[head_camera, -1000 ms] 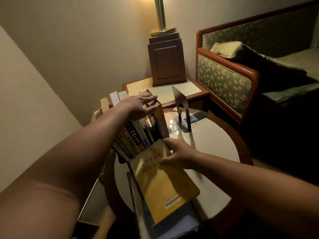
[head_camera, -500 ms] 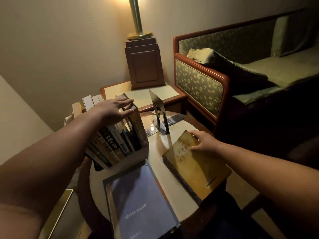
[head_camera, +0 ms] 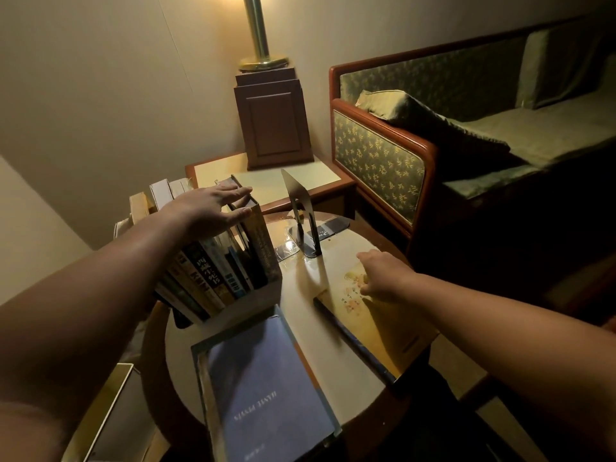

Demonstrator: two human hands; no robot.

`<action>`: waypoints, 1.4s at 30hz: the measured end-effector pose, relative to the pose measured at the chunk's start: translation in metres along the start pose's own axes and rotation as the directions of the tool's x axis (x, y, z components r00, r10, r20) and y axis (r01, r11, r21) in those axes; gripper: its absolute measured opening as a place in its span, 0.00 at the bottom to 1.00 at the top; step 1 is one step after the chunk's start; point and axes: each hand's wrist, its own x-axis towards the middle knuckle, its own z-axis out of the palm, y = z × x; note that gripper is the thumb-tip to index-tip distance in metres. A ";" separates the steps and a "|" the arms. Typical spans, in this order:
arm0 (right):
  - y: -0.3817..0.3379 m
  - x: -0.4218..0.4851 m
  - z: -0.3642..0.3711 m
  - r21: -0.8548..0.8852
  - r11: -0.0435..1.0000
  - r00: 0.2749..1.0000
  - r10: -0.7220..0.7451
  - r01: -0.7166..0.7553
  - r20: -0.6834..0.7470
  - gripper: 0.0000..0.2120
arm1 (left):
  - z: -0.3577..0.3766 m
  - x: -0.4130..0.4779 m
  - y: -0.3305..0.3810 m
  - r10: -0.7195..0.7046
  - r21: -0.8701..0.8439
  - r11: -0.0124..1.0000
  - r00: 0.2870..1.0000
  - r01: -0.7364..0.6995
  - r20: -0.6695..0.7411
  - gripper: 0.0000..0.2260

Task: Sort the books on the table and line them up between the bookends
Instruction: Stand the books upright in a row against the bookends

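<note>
The left hand (head_camera: 213,208) lies flat on top of the row of books (head_camera: 216,271), fingers straight and spread, with the fingertips reaching the top edge of the outermost brown-spined book (head_camera: 263,248). The row stands at the left rim of the round table (head_camera: 336,358) and leans leftward, with its spines facing the camera. To its right, across a strip of bare, shiny tabletop, the metal bookend (head_camera: 300,208) stands upright near the table's far edge, apart from the books. The right hand (head_camera: 383,278) rests on the far corner of the yellow book (head_camera: 386,331), fingers bent over that corner; whether they grip it or only press on it cannot be told. That book lies flat on the right side of the table, its near corner hanging out past the rim. A blue book (head_camera: 266,395) lies flat at the near side, its lower end jutting over the table's near edge. Bare tabletop runs between the two flat books and up to the foot of the bookend. Behind the table a low side table (head_camera: 320,176) carries a wooden lamp base (head_camera: 270,121), and a sofa arm (head_camera: 380,155) stands close on the right.
</note>
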 end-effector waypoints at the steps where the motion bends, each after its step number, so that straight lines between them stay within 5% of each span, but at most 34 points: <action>1: -0.007 0.000 0.000 -0.014 0.999 1.000 -0.031 0.031 0.003 0.31 | 0.000 0.000 0.001 0.002 0.003 1.000 1.000 -0.002 0.001 0.28; 5: -0.044 -0.001 0.008 -0.089 0.988 0.986 -0.115 0.125 0.119 0.31 | -0.002 -0.003 0.004 0.005 0.010 1.000 1.000 -0.005 0.000 0.28; 10: -0.078 0.001 0.024 -0.316 0.948 0.957 0.045 0.050 0.286 0.40 | -0.004 -0.007 0.007 0.005 0.025 1.000 1.000 -0.004 -0.008 0.27; 16: -0.082 -0.007 0.017 -0.186 0.975 0.961 -0.066 0.119 0.267 0.22 | -0.003 -0.009 0.008 0.003 0.023 1.000 1.000 -0.003 -0.007 0.27; 21: -0.083 -0.021 -0.001 -0.196 0.958 0.957 -0.161 0.210 0.239 0.18 | -0.003 -0.012 0.009 0.002 0.011 1.000 1.000 -0.002 -0.029 0.27; 30: -0.092 -0.030 -0.050 -0.050 0.969 0.965 -0.246 0.243 -0.087 0.17 | -0.004 -0.008 0.005 -0.016 0.014 1.000 1.000 0.015 0.011 0.27; 35: -0.098 -0.033 -0.087 0.108 0.924 0.898 -0.321 0.367 -0.299 0.12 | -0.002 -0.008 0.005 -0.015 0.009 1.000 1.000 0.015 0.001 0.27; 42: -0.091 -0.031 -0.102 0.242 0.849 0.777 -0.268 0.470 -0.569 0.20 | -0.007 -0.008 0.006 -0.017 0.001 1.000 1.000 0.017 0.023 0.27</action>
